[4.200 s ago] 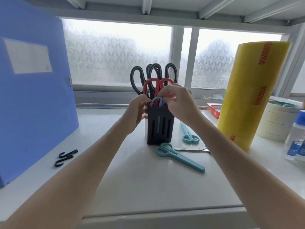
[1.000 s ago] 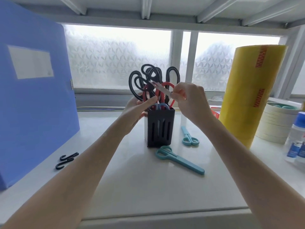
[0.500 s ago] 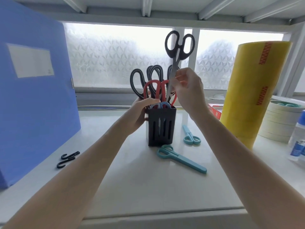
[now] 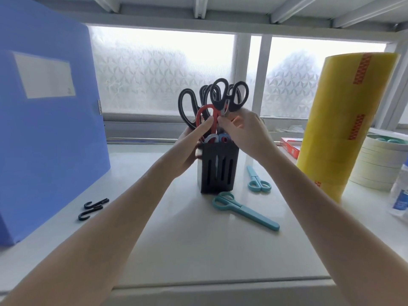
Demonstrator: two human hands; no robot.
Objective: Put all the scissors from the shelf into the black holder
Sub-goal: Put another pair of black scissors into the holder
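Observation:
The black slotted holder [image 4: 218, 171] stands mid-shelf, packed with black, red and blue-handled scissors. My right hand [image 4: 245, 133] pinches a pair of black-handled scissors [image 4: 229, 96] just under its handles, blades down inside the holder. My left hand [image 4: 189, 146] wraps the holder's left side, thumb up against the red scissors [image 4: 204, 115]. A long teal pair of scissors [image 4: 245, 210] lies in front of the holder. To the right of the holder lies a small teal pair [image 4: 257, 182].
A tall blue file box [image 4: 48, 120] stands at the left, with two black hooks [image 4: 92, 208] lying beside it. A yellow tape roll stack [image 4: 351, 120], white tape rolls [image 4: 379, 164], a red box [image 4: 291, 146] and a bottle [image 4: 400, 193] fill the right.
My right hand has brought the black-handled scissors down from high above the holder until the blades sit inside it. The left hand stays on the holder.

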